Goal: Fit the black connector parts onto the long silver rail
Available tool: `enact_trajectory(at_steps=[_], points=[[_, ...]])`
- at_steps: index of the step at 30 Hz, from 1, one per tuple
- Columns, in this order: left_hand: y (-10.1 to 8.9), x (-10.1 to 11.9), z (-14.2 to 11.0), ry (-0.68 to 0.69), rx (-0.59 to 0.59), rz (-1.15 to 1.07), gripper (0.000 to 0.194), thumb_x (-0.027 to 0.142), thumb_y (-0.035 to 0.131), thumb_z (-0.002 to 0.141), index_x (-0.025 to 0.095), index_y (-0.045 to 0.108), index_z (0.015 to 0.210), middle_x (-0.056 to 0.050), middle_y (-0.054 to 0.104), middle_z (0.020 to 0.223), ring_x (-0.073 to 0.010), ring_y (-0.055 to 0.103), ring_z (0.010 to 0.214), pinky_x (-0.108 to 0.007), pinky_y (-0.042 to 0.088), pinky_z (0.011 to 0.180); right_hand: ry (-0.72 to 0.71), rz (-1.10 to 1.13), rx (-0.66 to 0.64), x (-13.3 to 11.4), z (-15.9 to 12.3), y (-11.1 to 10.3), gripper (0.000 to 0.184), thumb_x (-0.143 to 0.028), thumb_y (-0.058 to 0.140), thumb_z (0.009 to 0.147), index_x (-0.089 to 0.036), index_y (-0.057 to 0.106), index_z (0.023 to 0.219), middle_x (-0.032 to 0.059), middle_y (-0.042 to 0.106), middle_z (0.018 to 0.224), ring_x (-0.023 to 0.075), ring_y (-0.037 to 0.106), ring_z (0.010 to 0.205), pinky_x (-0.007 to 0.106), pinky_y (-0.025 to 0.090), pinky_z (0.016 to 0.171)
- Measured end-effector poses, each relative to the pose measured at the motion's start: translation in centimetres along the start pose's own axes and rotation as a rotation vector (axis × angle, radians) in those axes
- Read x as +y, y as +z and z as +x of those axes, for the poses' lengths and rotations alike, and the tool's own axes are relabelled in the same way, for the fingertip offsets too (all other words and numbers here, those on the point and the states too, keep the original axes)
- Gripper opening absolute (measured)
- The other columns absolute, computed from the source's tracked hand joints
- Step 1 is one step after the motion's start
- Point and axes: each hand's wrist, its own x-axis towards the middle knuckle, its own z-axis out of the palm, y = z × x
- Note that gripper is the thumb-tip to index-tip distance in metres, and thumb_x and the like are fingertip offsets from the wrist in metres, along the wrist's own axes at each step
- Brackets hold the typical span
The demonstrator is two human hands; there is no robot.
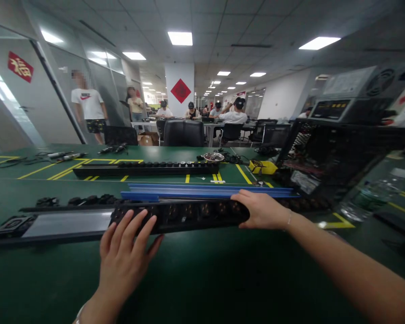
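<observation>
Two hands on a black socket strip

The black socket strip (197,211) is in the middle of the frame, with its row of round sockets facing the person. The right hand (261,209) grips its right end, thumb and fingers around it. The left hand (126,245) lays its spread fingers over the left end, with the thumb by the lower edge; I can't tell how hard it holds.

At the left of the frame, a long black rail (54,239) with a pale flat panel (70,222) meets the strip. I can't tell if the strip sits inside it. Just behind the strip are blue rails (209,191). Farther back, another long black strip (148,171) lies on the green table (202,288), near a shiny bowl (213,157) and a yellow box (263,168).

At the right of the frame are a big open computer case (354,148) and a clear bottle (374,195). Near the top middle, people sit at a far table, and two people stand at the upper left.
</observation>
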Motion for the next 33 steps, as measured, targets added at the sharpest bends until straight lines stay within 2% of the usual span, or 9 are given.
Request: enact_trajectory(at_steps=[3, 6, 11, 15, 22, 26, 33], points=[[-1.5, -0.1, -1.3, -0.01, -0.118, -0.006, 0.068, 0.031, 0.065, 0.078, 0.03, 0.038, 0.14, -0.01, 0.047, 0.141, -0.0293, 0.038, 0.133, -0.051, 0.022, 0.112, -0.036, 0.009, -0.054, -1.0, -1.0, 0.5, 0.073, -0.051, 0.075, 0.056, -0.023, 0.053, 0.119, 0.0067, 0.058, 0.11, 0.0252, 0.061, 0.091, 0.032, 0.047, 0.073], [-2.0, -0.2, -2.6, 0.016, -0.209, -0.053, 0.064, 0.031, 0.059, 0.081, 0.033, 0.036, 0.141, -0.008, 0.045, 0.142, -0.0301, 0.038, 0.133, -0.055, 0.02, 0.112, -0.08, 0.018, -0.088, -1.7, -1.5, 1.1, 0.07, -0.052, 0.075, 0.055, -0.023, 0.055, 0.115, 0.0058, 0.059, 0.107, 0.0246, 0.061, 0.088, 0.031, 0.046, 0.069], [-1.4, -0.3, -4.4, 0.07, -0.312, -0.072, 0.061, 0.031, 0.053, 0.083, 0.033, 0.036, 0.141, -0.008, 0.046, 0.142, -0.0308, 0.041, 0.13, -0.058, 0.02, 0.111, -0.089, 0.032, -0.126, -2.3, -1.4, 2.7, 0.067, -0.053, 0.075, 0.054, -0.022, 0.056, 0.11, 0.0055, 0.06, 0.104, 0.0229, 0.062, 0.084, 0.029, 0.045, 0.064], [-0.6, -0.3, -4.8, 0.117, -0.345, -0.07, 0.059, 0.032, 0.052, 0.082, 0.031, 0.038, 0.14, -0.01, 0.047, 0.141, -0.0309, 0.048, 0.124, -0.057, 0.021, 0.11, -0.097, 0.038, -0.167, -2.2, -1.1, 3.6, 0.066, -0.054, 0.075, 0.054, -0.023, 0.057, 0.109, 0.0047, 0.06, 0.103, 0.0221, 0.062, 0.084, 0.028, 0.044, 0.063], [1.7, -1.1, -4.6, 0.148, -0.394, -0.079, 0.052, 0.036, 0.052, 0.083, 0.025, 0.046, 0.133, -0.012, 0.051, 0.137, -0.0285, 0.057, 0.112, -0.052, 0.023, 0.11, -0.095, 0.053, -0.19, -1.3, 0.3, 5.0, 0.064, -0.056, 0.074, 0.055, -0.022, 0.058, 0.107, 0.0048, 0.061, 0.104, 0.0227, 0.063, 0.085, 0.029, 0.045, 0.064], [3.6, -1.8, -4.5, 0.141, -0.435, -0.105, 0.049, 0.034, 0.053, 0.083, 0.025, 0.047, 0.131, -0.01, 0.053, 0.135, -0.0256, 0.058, 0.112, -0.048, 0.024, 0.11, -0.09, 0.061, -0.207, -0.6, 1.3, 5.8, 0.065, -0.057, 0.073, 0.055, -0.021, 0.058, 0.108, 0.0055, 0.061, 0.104, 0.0245, 0.063, 0.087, 0.031, 0.046, 0.067], [6.9, -2.1, -3.2, 0.086, -0.456, -0.118, 0.044, 0.032, 0.053, 0.084, 0.024, 0.051, 0.127, -0.011, 0.055, 0.133, -0.025, 0.06, 0.109, -0.05, 0.022, 0.11, -0.065, 0.053, -0.21, 1.0, 3.7, 6.8, 0.07, -0.055, 0.075, 0.054, -0.021, 0.058, 0.114, 0.0072, 0.062, 0.11, 0.0263, 0.062, 0.094, 0.033, 0.047, 0.075]])
